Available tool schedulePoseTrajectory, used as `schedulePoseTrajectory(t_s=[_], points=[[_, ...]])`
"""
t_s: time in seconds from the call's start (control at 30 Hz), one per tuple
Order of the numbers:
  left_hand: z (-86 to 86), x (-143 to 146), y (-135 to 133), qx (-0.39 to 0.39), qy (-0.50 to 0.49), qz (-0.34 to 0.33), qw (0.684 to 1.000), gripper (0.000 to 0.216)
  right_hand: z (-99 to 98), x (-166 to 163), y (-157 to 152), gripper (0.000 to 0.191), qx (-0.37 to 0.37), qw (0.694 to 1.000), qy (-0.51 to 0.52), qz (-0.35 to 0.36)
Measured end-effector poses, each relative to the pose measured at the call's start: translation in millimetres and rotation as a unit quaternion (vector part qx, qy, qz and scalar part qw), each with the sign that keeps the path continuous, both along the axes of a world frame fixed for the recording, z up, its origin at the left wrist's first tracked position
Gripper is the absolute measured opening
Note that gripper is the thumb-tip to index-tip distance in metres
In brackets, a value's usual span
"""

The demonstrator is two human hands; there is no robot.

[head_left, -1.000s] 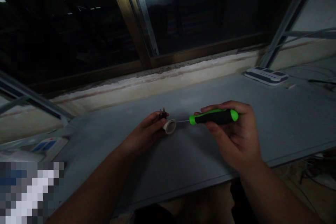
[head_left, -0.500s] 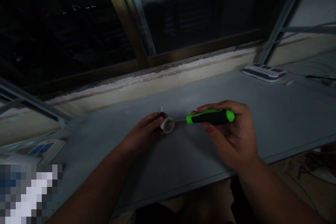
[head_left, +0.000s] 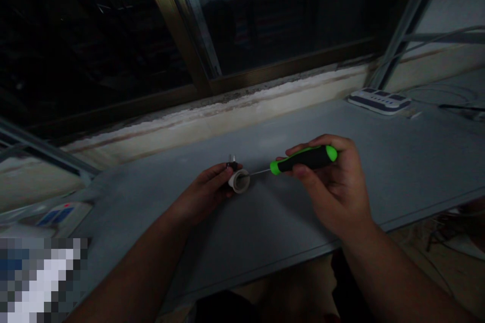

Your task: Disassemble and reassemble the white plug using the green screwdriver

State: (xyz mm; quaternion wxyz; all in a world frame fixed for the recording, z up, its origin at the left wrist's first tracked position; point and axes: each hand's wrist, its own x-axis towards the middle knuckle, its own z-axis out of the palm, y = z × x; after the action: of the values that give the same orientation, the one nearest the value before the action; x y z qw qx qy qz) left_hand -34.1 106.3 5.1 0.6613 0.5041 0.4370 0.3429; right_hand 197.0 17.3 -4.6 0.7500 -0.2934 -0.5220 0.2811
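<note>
Pinched in my left hand (head_left: 208, 189) is a small white lamp holder (head_left: 232, 185), its round open mouth turned toward my right hand. A dark piece with light metal prongs (head_left: 232, 158) sticks up beside its rim at my fingertips. My right hand (head_left: 337, 186) is closed around the green and black handle of a screwdriver (head_left: 305, 159). The thin shaft points left and down, with its tip inside the mouth of the lamp holder. What the tip touches in there is too dark to make out.
Both hands are above a grey table (head_left: 265, 232) that runs along a window ledge (head_left: 212, 128). A white and dark power strip (head_left: 379, 100) lies at the back right, with cables (head_left: 447, 91) behind it. Another white device with blue panels (head_left: 56, 214) lies at the left.
The screwdriver has tilted, handle end higher, and its tip has gone into the lamp holder's mouth. My right hand has risen slightly. The lamp holder's mouth has turned a little.
</note>
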Motion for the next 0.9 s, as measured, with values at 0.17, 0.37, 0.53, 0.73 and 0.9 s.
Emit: schedulePoseTrajectory(t_s=[0.17, 0.37, 0.53, 0.73, 0.9], points=[[0.6, -0.3, -0.5, -0.004, 0.006, 0.001, 1.000, 0.046, -0.8, 0.6, 0.8, 0.032, -0.016, 1.000, -0.013, -0.021], [-0.5, -1.3, -1.7, 0.007, 0.001, -0.013, 1.000, 0.035, -1.8, 1.5, 2.3, 0.031, -0.023, 0.999, -0.017, -0.025], [-2.7, -3.1, 1.1, -0.002, -0.015, -0.004, 1.000, 0.041, -0.9, 1.6, 1.5, 0.033, -0.017, 0.999, -0.004, -0.036], [-4.0, -3.3, 2.2, 0.004, -0.039, -0.001, 0.999, 0.039, -1.9, 0.0, 1.9, 0.033, -0.001, 1.000, 0.017, -0.019], [-1.8, -1.9, 0.8, -0.002, -0.045, 0.002, 0.999, 0.037, -2.1, -1.1, 1.7, 0.032, -0.009, 1.000, 0.002, -0.027]])
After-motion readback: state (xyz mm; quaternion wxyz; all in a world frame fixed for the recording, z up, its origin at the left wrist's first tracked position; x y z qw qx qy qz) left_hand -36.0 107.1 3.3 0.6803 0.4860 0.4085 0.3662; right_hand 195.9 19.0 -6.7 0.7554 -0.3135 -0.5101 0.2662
